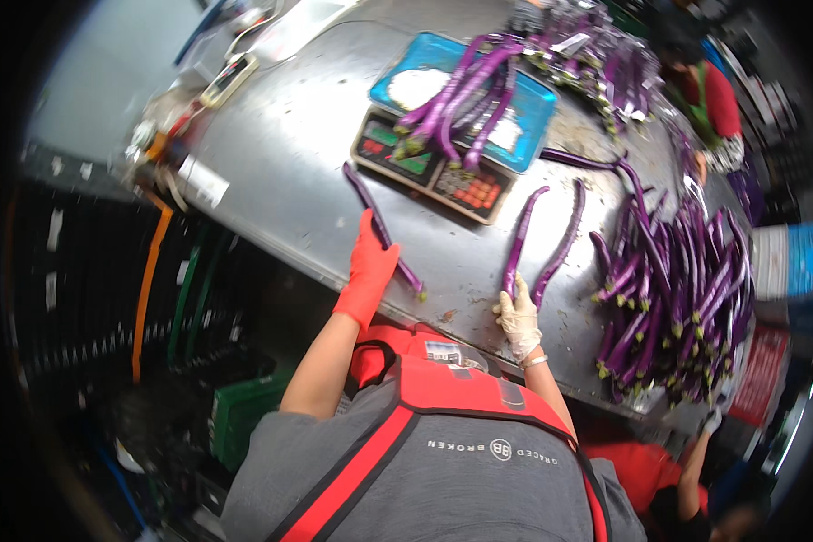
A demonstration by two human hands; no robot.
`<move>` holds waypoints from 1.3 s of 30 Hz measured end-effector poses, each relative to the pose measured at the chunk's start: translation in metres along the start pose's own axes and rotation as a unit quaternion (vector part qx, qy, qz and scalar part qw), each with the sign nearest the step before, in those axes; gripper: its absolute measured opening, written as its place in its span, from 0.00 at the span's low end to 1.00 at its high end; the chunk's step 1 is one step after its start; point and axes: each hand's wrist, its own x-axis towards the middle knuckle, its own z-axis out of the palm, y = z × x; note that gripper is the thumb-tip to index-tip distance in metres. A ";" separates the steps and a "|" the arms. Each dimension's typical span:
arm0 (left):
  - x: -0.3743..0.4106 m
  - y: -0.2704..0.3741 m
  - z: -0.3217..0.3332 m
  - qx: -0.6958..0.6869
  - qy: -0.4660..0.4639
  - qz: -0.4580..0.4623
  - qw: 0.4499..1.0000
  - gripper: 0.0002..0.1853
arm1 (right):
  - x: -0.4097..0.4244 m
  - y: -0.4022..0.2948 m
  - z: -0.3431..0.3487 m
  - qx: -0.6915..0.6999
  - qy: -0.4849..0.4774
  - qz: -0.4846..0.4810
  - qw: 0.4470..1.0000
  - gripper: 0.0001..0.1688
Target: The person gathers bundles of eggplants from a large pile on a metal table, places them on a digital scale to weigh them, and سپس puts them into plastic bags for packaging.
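Note:
My left hand, in a red rubber glove, is closed around a long purple eggplant near the metal table's front edge. In a thin pale glove, my right hand grips the lower end of another long eggplant. Just right of it a third eggplant lies on the table. Beyond my hands stands a digital scale with a blue tray, and several eggplants lie across the tray and hang over the display.
A large heap of eggplants covers the table's right side. Wrapped eggplants lie at the back, near a co-worker in a red top. Another co-worker's arm reaches in at lower right. A power strip lies at upper left.

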 end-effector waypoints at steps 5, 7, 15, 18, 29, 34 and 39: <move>-0.032 0.027 0.006 0.030 -0.059 0.040 0.997 0.40 | -0.007 -0.017 -0.009 0.021 -0.014 0.046 0.999 0.35; -0.031 0.049 0.007 0.003 -0.040 0.080 0.996 0.35 | -0.007 -0.022 -0.013 -0.064 -0.019 0.045 0.997 0.34; 0.026 0.191 0.021 -0.010 0.001 0.391 0.920 0.24 | 0.025 -0.093 -0.079 -0.198 -0.030 0.013 0.980 0.24; 0.057 0.220 0.030 0.163 0.049 0.451 0.876 0.25 | 0.061 -0.072 -0.121 -0.224 0.206 -0.111 0.946 0.19; 0.105 0.246 0.057 0.418 -0.066 0.308 0.852 0.38 | 0.079 -0.021 -0.276 -0.548 0.305 -0.010 0.779 0.23; 0.071 0.266 0.054 0.136 -0.114 0.314 0.933 0.39 | 0.069 -0.040 -0.269 -0.525 0.288 -0.032 0.800 0.22; 0.010 0.253 0.091 0.019 -0.206 0.336 0.919 0.38 | 0.086 -0.018 -0.277 -0.519 0.394 0.018 0.758 0.25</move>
